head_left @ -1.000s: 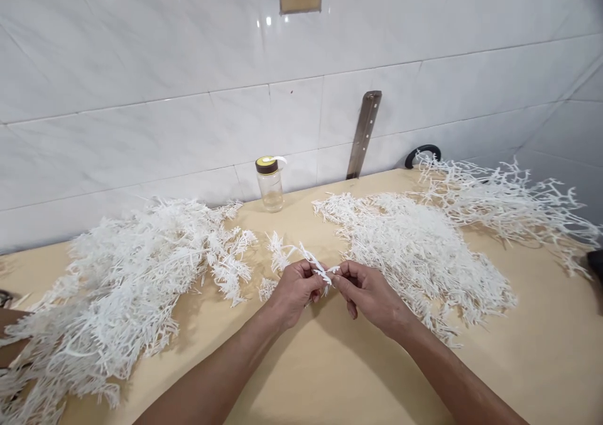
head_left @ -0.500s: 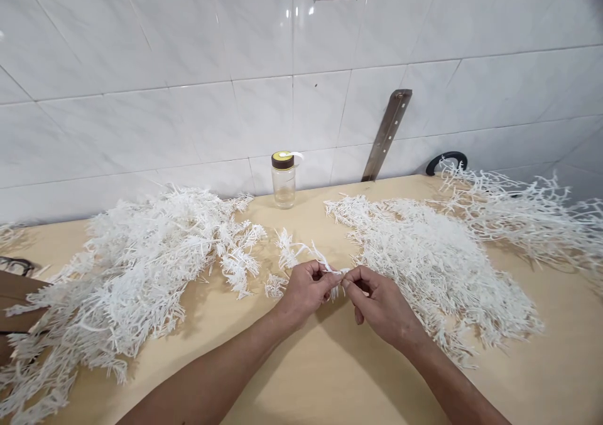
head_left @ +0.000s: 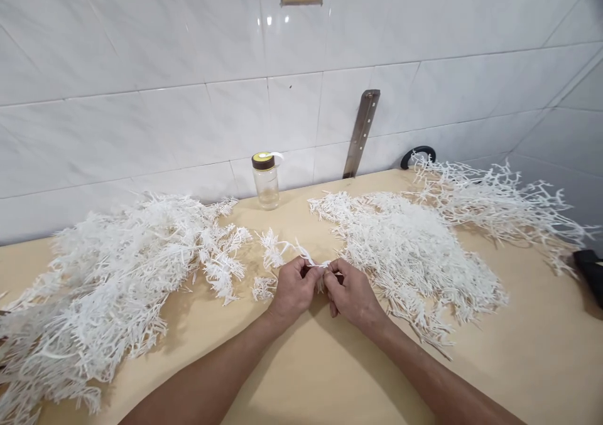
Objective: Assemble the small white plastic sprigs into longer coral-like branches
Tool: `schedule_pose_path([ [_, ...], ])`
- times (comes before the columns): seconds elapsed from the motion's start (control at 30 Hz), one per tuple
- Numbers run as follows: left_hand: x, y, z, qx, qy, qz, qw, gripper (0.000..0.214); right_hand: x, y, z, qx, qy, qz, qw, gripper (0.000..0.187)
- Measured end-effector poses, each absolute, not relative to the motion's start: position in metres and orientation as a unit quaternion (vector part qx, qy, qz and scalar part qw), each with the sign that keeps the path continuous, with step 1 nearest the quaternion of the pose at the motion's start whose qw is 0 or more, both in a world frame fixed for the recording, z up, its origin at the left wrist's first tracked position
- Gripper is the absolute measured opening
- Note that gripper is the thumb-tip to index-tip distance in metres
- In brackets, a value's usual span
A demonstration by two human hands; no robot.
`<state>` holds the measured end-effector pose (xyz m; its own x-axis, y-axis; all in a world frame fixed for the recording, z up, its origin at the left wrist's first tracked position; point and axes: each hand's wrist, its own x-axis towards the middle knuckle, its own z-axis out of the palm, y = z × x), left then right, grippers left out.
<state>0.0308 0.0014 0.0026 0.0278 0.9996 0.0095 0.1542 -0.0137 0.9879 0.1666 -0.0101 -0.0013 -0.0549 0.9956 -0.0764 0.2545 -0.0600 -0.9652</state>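
My left hand [head_left: 296,287] and my right hand [head_left: 348,290] meet over the middle of the table, fingertips pinched together. Between them runs a thin white branching plastic strand [head_left: 303,250], held from both sides; its exact join is hidden by my fingers. The strand trails up and left toward a small white tuft [head_left: 270,249] on the table. Just left of my left hand lies another small clump [head_left: 264,288]. To the right of my right hand spreads a heap of short white plastic sprigs [head_left: 405,249].
A large pile of white sprigs [head_left: 127,274] covers the left of the table [head_left: 301,375]. A clear jar [head_left: 267,186] with a dark and yellow lid stands behind. Longer white branches [head_left: 494,202] lie at the far right, near a black ring [head_left: 418,156]. A metal strip [head_left: 362,133] leans on the wall.
The view has turned to the right, so everything sits further left. My right hand has come closer to my left; both still pinch the strand.
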Motion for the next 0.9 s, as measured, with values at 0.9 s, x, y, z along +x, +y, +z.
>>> schedule_pose_path([
  [0.9, 0.038, -0.029, 0.014, 0.536, 0.506, 0.467, 0.488, 0.013, 0.187, -0.010, -0.008, -0.582, -0.567, 0.385, 0.439, 0.013],
])
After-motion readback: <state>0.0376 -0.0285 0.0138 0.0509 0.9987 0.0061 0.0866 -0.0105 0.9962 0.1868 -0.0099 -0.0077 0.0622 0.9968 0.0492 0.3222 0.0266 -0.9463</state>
